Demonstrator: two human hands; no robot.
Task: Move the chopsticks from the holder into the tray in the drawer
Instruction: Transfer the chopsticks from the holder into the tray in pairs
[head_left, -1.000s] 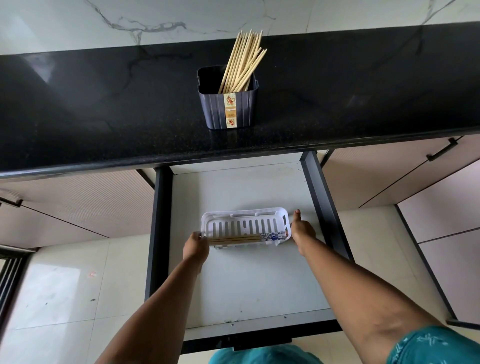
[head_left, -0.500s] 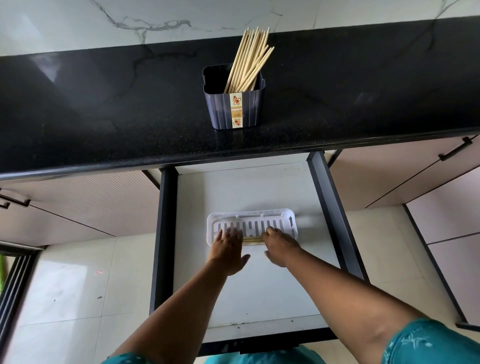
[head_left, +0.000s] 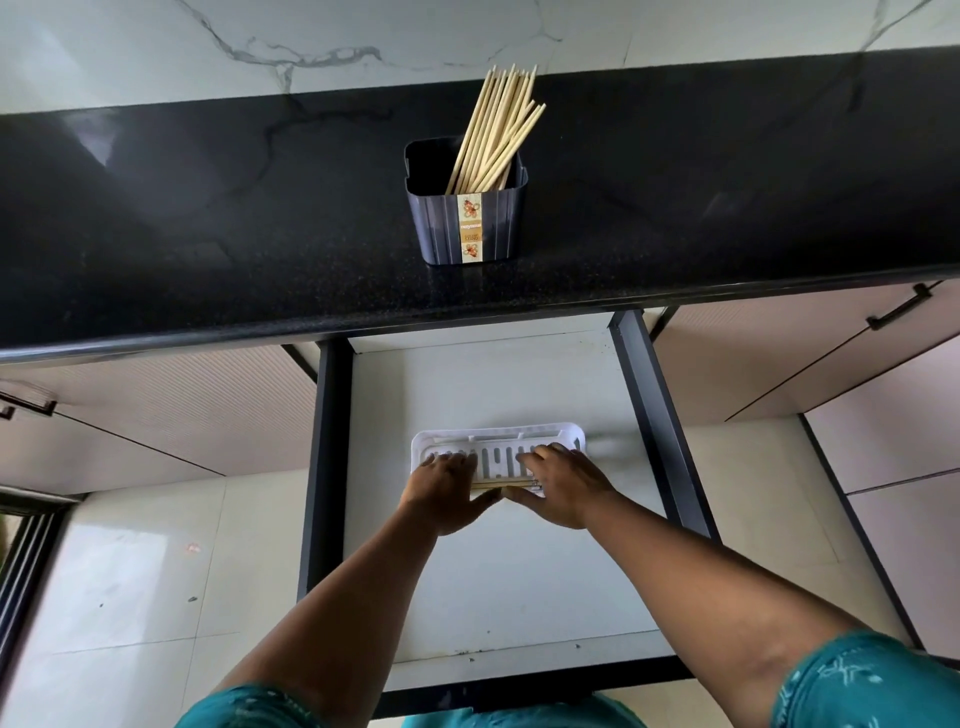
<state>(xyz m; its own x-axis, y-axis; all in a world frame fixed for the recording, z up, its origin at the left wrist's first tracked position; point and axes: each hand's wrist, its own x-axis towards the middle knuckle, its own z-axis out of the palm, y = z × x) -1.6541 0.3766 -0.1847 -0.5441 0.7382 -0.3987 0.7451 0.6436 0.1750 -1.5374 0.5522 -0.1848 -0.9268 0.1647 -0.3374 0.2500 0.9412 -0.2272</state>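
Both hands (head_left: 449, 488) flat over tray (head_left: 498, 435) chopsticks (head_left: 501, 484) in white drawer (head_left: 498, 384)

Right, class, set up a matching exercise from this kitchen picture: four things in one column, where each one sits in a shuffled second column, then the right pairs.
Things
1. holder
2. tray
3. bundle of chopsticks
4. left hand

Places
A. on the floor of the open drawer
B. standing in the dark holder
C. on the black countertop
D. over the tray's left end

Pairs: 1-C, 2-A, 3-B, 4-D
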